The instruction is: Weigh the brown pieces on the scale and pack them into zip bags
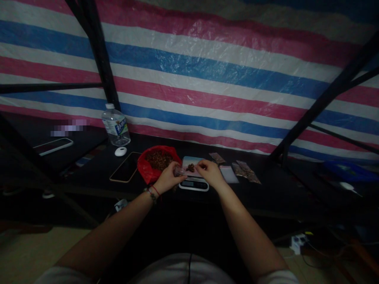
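A white digital kitchen scale lies on the black tabletop, with a small heap of brown pieces on its pan. At the pan's left side, my left hand is closed on a small clear plastic bag. My right hand reaches over the pan's right side, its fingers pinched together beside the heap; what they hold, if anything, is too small to make out. Left of the scale, a red plastic bag stands open, full of similar brown pieces.
Filled small bags and a stack of flat clear bags lie right of the scale. A phone, a white round case and a plastic bottle stand at left. Black metal posts frame the table before a striped tarp.
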`<state>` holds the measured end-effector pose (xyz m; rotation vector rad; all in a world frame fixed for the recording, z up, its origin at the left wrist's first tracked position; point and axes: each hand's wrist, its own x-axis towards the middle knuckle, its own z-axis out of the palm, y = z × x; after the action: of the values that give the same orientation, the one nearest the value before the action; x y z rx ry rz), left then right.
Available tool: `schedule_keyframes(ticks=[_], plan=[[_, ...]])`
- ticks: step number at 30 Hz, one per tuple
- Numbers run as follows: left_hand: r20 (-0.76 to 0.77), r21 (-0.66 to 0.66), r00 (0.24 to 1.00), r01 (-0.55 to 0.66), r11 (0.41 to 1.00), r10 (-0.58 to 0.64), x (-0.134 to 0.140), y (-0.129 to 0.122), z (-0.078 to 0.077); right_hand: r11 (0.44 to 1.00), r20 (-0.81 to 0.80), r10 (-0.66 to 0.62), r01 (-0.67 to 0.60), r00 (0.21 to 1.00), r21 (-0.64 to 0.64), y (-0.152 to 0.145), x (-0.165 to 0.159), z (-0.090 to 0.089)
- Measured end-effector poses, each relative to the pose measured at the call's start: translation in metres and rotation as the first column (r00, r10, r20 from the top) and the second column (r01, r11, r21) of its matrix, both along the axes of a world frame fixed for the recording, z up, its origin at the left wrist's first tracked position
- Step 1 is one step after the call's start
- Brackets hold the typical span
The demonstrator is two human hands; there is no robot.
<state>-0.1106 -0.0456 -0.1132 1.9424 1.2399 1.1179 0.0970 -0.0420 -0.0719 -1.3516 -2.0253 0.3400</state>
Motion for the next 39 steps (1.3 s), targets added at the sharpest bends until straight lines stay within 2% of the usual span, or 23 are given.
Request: schedule_keyframes(ticks=[3, 6, 11, 17, 22, 24, 28, 32, 36, 39], plan=[[-0.042, 0.023, 0.999, -0.032, 0.999, 0.033, 0.002, -0.002, 0.001, 0.999, 0.067, 0.004, -0.001, 0.998, -0.046, -0.025, -0.035, 0.009], [-0.084, 0.017, 0.994, -0.064, 0.998, 0.065, 0.003, -0.006, 0.005, 0.997, 0.124, -0.042, 0.050, 0.991, -0.058, -0.033, -0.052, 0.008], [-0.121, 0.039, 0.988, -0.091, 0.995, 0.095, 0.004, -0.013, 0.014, 0.992, 0.152, -0.066, 0.082, 0.986, -0.100, -0.024, -0.052, 0.005], [-0.155, 0.054, 0.982, -0.096, 0.994, 0.103, 0.005, -0.013, 0.014, 0.974, 0.175, -0.030, 0.069, 0.984, -0.218, -0.024, -0.050, 0.015], [-0.130, 0.074, 0.982, -0.130, 0.989, 0.139, 0.004, -0.013, 0.015, 0.956, 0.049, 0.043, -0.027, 0.998, -0.293, -0.021, -0.043, 0.023], [-0.107, 0.079, 0.986, -0.122, 0.989, 0.130, 0.004, -0.014, 0.017, 0.962, -0.012, 0.032, -0.034, 0.999, -0.272, -0.018, -0.039, 0.026], [-0.047, 0.039, 0.998, -0.029, 0.999, 0.031, 0.005, -0.015, 0.016, 0.983, -0.061, 0.045, -0.055, 0.997, -0.174, -0.013, -0.037, 0.026], [-0.012, 0.073, 1.000, 0.016, 0.997, -0.015, 0.008, -0.016, 0.014, 0.979, 0.000, 0.176, -0.175, 0.984, -0.110, -0.010, -0.045, 0.023], [-0.003, 0.098, 0.999, 0.037, 0.994, -0.037, 0.008, -0.017, 0.013, 0.971, 0.051, 0.238, -0.238, 0.970, -0.003, -0.005, -0.048, 0.025], [-0.027, 0.115, 0.998, 0.053, 0.992, -0.050, 0.006, -0.017, 0.013, 0.951, 0.113, 0.304, -0.296, 0.946, -0.085, -0.001, -0.048, 0.024]])
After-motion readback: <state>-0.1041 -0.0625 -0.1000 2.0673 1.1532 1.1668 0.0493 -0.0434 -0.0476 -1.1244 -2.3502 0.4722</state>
